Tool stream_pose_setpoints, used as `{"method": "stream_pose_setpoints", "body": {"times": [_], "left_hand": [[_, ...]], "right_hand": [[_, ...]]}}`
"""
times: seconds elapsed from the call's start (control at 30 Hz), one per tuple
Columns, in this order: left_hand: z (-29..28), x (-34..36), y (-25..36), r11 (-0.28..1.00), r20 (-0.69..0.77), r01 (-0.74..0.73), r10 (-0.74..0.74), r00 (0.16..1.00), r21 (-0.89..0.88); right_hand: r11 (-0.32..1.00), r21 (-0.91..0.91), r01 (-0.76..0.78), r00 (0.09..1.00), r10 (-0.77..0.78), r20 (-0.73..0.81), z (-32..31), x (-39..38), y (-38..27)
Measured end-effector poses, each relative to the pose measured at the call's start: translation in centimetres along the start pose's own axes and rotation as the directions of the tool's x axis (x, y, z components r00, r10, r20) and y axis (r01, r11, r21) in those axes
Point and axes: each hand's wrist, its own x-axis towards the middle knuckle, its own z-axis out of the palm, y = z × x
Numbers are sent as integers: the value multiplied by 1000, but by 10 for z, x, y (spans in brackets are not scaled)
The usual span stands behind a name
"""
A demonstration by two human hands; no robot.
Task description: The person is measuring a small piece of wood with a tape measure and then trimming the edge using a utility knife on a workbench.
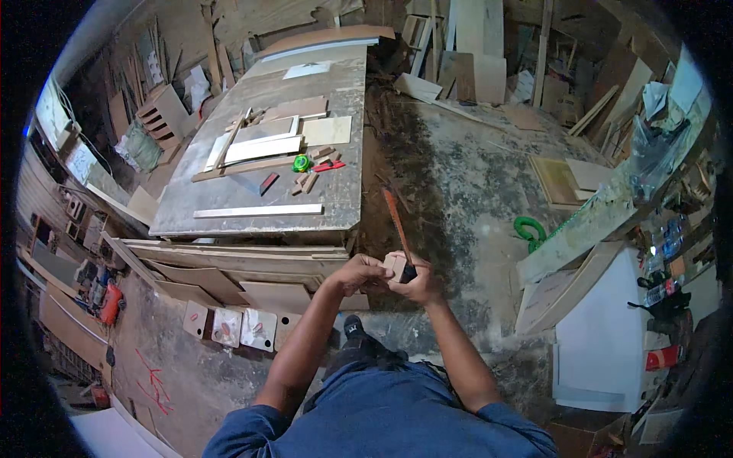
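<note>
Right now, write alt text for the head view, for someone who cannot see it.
A person's left hand holds a small wood block; the right hand grips a long orange tool. Beyond, a worn table carries boards and a green tape measure.

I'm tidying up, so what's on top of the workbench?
On the workbench lie a green tape measure, small wood blocks, pale boards and a long pale strip, among other things. What lies under the boards is covered.
</note>
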Motion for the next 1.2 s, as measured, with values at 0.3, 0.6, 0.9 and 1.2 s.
{"method": "stream_pose_setpoints", "body": {"times": [0.3, 0.6, 0.9, 1.2], "left_hand": [[2, -3, 2, 997, 20, 68, -69, 997, 20], [4, -2, 0, 990, 6, 137, -137, 991, -45], [-2, 7, -9, 998, -3, 51, -51, 999, -31], [-204, -35, -280, 964, -467, 157, -242, 850, -213]], "right_hand": [[998, -54, -19, 999, 21, 43, -3, -4, -10], [993, -115, 18, 1000, -17, 14, -6, 1, -8], [997, -81, 16, 997, -9, 80, 0, 9, 12], [797, 243, -553, 831, 547, 97, -13, -60, 229]]}}
